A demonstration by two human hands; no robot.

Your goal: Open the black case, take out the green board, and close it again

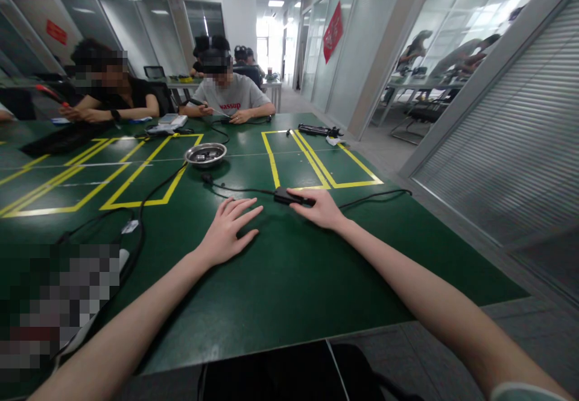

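A black power adapter [286, 195] lies on the green table, with a cable running out of each end. My right hand [319, 207] grips its right end between thumb and fingers. On the left, its thinner cable [244, 189] leads toward a dark plug [207, 178]. The other cable [377, 196] stretches away to the right behind my hand. My left hand [230, 230] rests near the tabletop with its fingers spread and nothing in them, to the left of the adapter and just in front of the thin cable.
A metal bowl [205, 155] with small shiny pieces stands beyond my left hand. Yellow tape [274, 163] marks rectangles on the table [271, 292]. A folded black tripod-like thing [319, 130] lies at the far right. A thick cable [142, 220] curves at left. Two people sit opposite.
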